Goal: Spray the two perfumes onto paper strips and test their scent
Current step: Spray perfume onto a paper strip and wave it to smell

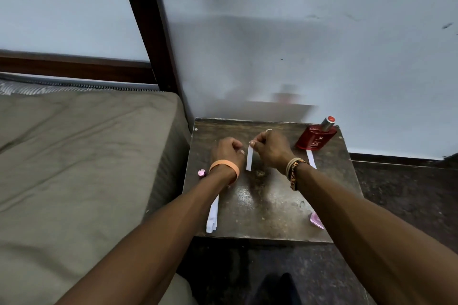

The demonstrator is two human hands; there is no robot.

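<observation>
While both forearms reach out over the small dark table (262, 205), the right hand (271, 150) pinches the top end of a white paper strip (249, 158) between thumb and forefinger, with its other fingers curled in. The strip hangs down from that pinch above the middle of the tabletop.

Just beside it, the left hand (226, 150) is curled into a loose fist, its thumb tip close to the strip's upper part. Whether it touches the paper or has anything inside the fist cannot be told from this angle.

The red perfume bottle (316, 136) sits at the back right corner, apart from both hands. A second strip (311, 159) lies flat on the table just in front of it, next to the right wrist. A stack of strips (213, 215) lies near the front left edge, partly under the left forearm.

A small pink cap (202, 172) rests at the left edge, near the left wrist. A pink object (316, 221) shows at the front right, mostly hidden by the right forearm (too little of it is visible to name it).

The left wrist wears an orange wristband (224, 168) and the right wrist braided bands (295, 168). An olive mattress (74, 156) lies to the left of the table.
</observation>
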